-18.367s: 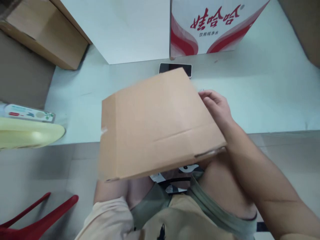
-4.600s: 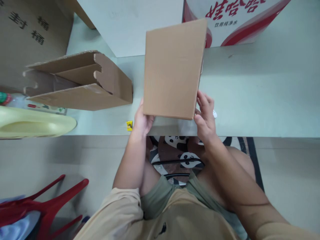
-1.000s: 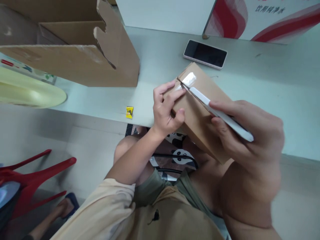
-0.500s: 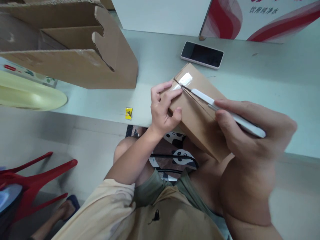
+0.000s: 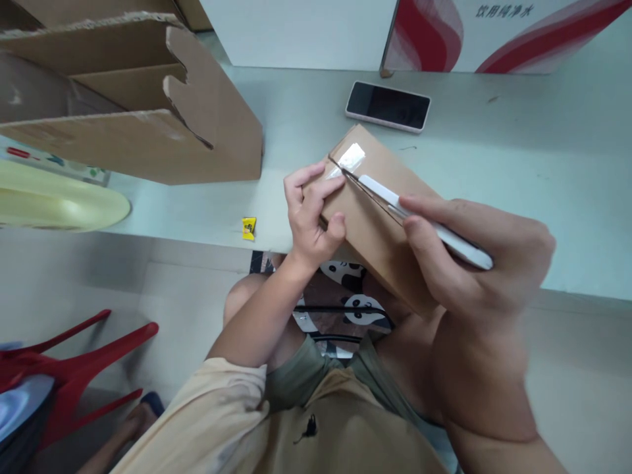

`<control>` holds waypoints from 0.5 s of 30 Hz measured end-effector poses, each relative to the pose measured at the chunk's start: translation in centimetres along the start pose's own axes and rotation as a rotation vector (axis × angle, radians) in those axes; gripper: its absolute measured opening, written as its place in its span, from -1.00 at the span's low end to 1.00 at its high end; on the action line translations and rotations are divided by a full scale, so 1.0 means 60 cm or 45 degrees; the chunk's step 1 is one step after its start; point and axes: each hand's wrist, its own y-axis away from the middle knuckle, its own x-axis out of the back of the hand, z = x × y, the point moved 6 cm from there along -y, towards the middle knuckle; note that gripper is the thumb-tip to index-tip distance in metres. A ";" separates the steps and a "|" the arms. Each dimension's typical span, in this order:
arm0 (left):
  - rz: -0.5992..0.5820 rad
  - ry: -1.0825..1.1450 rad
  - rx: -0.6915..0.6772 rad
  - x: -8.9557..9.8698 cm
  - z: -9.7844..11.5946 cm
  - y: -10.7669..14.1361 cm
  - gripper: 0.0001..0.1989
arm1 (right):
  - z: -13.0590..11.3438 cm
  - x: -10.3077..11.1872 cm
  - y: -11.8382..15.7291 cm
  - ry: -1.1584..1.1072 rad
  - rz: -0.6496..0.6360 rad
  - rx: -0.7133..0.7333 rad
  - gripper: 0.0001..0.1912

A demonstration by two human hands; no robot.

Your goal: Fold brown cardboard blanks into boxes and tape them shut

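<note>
A small brown cardboard box [image 5: 390,217] lies tilted at the table's front edge, with shiny clear tape [image 5: 352,157] over the far end of its seam. My left hand [image 5: 316,214] rests on the box's left end, fingers on its top by the tape and thumb apart. In my right hand [image 5: 464,250] is a white utility knife [image 5: 444,240]. Its dark blade points left and touches the seam beside the tape, close to my left fingertips.
Behind the box lies a phone [image 5: 388,106]. An open carton [image 5: 217,131] stands at the left, near a yellow-green object [image 5: 64,197]. A yellow wrapped packet [image 5: 249,228] lies near the edge. Red-and-white carton [image 5: 434,36] at the back; red chair [image 5: 74,368] at lower left.
The view has shifted a little, so table items appear further left. My right hand and the knife sit slightly nearer to my left hand; the blade tip stays at the taped seam.
</note>
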 end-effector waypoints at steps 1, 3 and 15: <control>0.012 -0.003 -0.009 0.000 0.001 -0.001 -0.35 | 0.000 -0.001 0.000 -0.005 -0.003 0.002 -0.84; 0.044 0.001 -0.049 0.002 0.004 -0.003 -0.39 | 0.002 -0.005 -0.002 -0.013 -0.046 0.010 -0.84; 0.053 -0.007 -0.128 0.009 0.015 -0.010 -0.49 | 0.001 0.005 0.001 -0.071 0.051 -0.036 -0.84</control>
